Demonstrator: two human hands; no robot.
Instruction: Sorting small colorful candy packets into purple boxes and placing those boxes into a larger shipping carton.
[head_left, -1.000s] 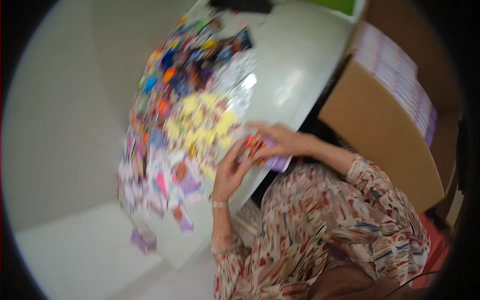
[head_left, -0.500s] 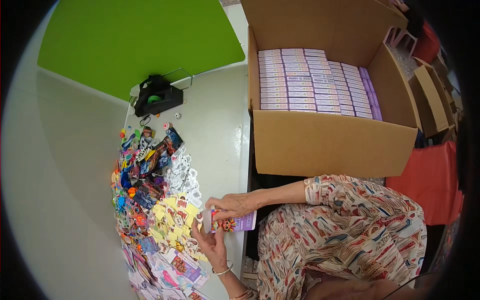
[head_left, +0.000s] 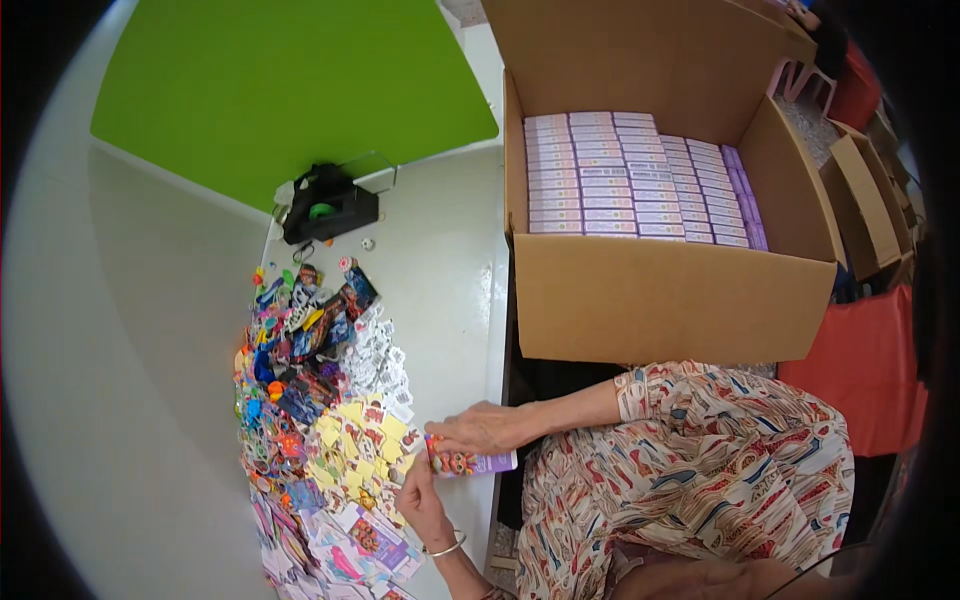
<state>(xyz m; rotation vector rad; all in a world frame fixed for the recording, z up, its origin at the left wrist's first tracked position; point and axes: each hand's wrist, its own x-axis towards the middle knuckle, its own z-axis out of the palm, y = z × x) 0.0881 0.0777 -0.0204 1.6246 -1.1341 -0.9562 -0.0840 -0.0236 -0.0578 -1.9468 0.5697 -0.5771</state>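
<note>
A small purple cardboard box (head_left: pixel 478 465) with a colourful printed front lies at the table's near edge. My right hand (head_left: pixel 480 428) lies across its upper side, fingers wrapped over it and closed on it. My left hand (head_left: pixel 425 505), with a bangle at the wrist, presses its fingers together on the box's left end. The fingers cover the end flap there. Just beyond my hands lies a spread of yellow printed paper pieces (head_left: pixel 345 440). White paper slips (head_left: pixel 380 365) lie above them, and flat purple printed cards (head_left: pixel 385 545) lie below.
A heap of small colourful toys and packets (head_left: pixel 285 350) runs along the table's far side. A black tape dispenser (head_left: pixel 340 210) stands behind it, before a green panel (head_left: pixel 290 90). A large open carton (head_left: pixel 670 300) at right holds stacked purple boxes (head_left: pixel 610 185). A red seat (head_left: pixel 860 370) is behind it.
The pale flap that stood out at the box's left end is no longer seen there. My left fingers have closed on that end. The whole view has shifted slightly.
</note>
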